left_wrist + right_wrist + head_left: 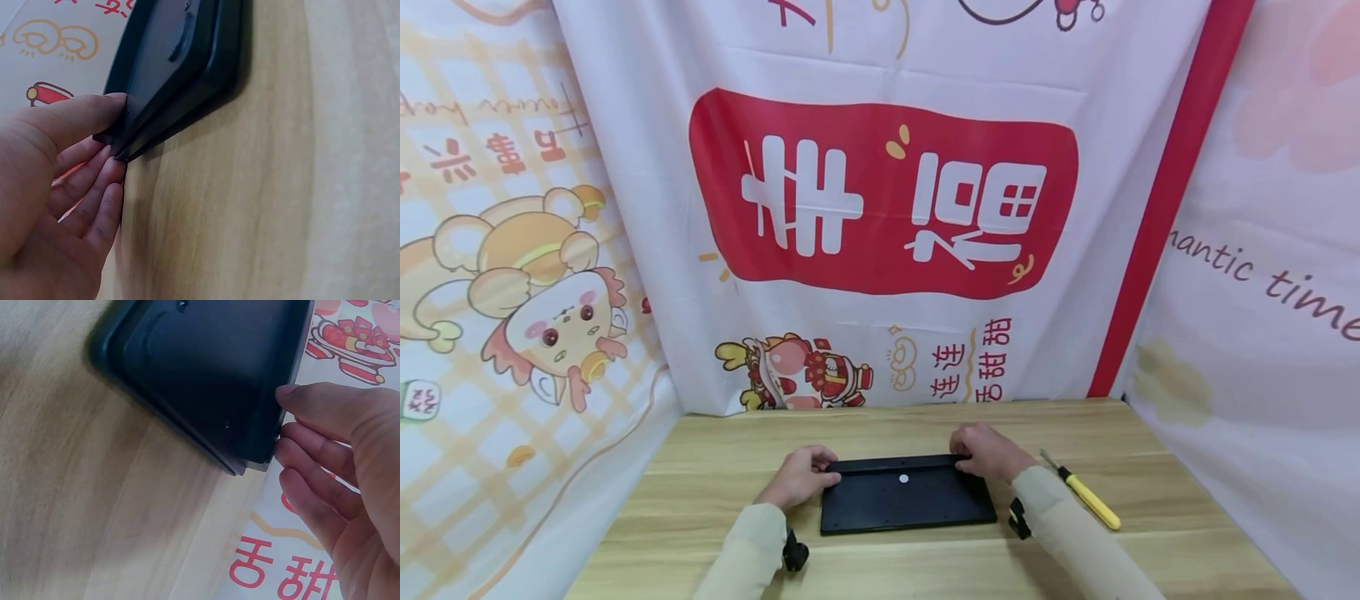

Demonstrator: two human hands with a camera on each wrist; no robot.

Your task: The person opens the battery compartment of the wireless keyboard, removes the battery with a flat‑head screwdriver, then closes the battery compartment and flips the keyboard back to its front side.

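A black keyboard (910, 504) lies underside up on the wooden table, with a small white round sticker (903, 478) near its raised far ridge. My left hand (799, 477) pinches its far left corner. In the left wrist view the thumb (94, 115) rests on the upper edge while the fingers (94, 194) curl at the back and below. At the far right corner my right hand (988, 454) holds the same ridge. The right wrist view has that thumb (312, 403) on the edge of the keyboard (206, 369), with fingertips right behind it.
A screwdriver (1090, 500) with a yellow and black handle lies right of the right forearm, its shaft pointing away. Printed cloth (880, 350) hangs at the table's far edge, with more cloth on both sides. The wooden table (700, 483) extends around the keyboard.
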